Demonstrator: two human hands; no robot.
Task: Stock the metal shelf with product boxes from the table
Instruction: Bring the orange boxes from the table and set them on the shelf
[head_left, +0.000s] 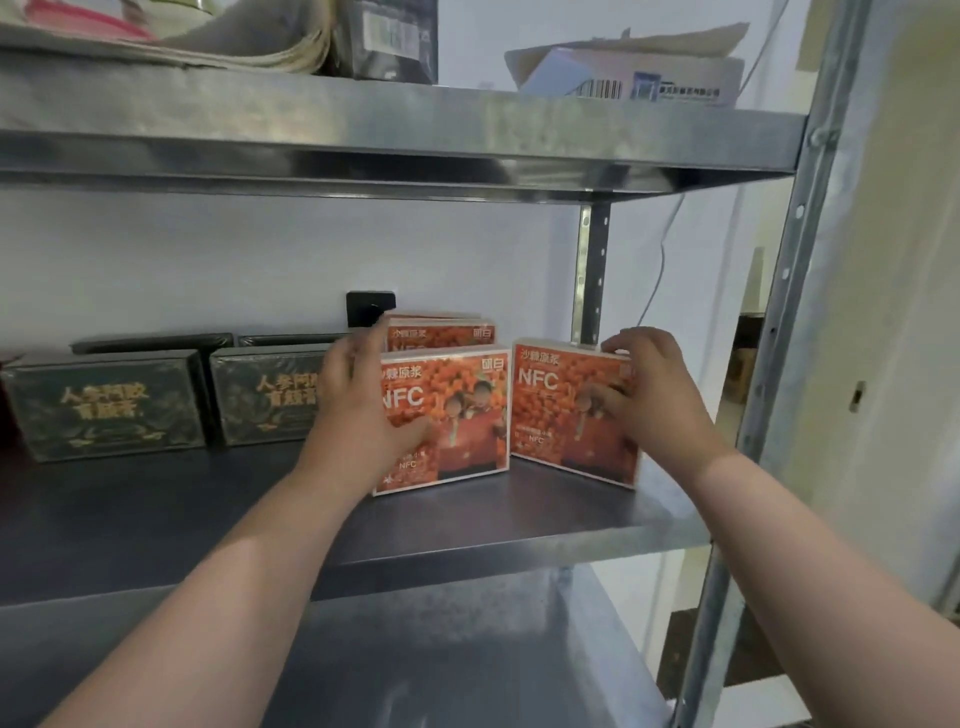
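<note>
Both hands (358, 410) (652, 395) grip upright orange boxes (460, 415) (550, 410) on the metal shelf (467, 535).

Bare forearms (249, 587), left hand (358, 410), right hand (649, 395), fingers (615, 343) seemingly blurred

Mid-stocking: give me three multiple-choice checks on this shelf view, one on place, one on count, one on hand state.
1. Where do the dark green gold-printed boxes stand relative to the orange NFC cardboard boxes?
A) left, same metal shelf
B) shelf above
C) right
2. Orange boxes visible?
A) one
B) three
C) five
3. The right hand:
A) hangs free
B) grips the rightmost orange box
C) presses the post
Answers: 1A, they line the shelf's left part; 2B, two in front, one behind; 3B, fingers over its top, thumb on its face.
</note>
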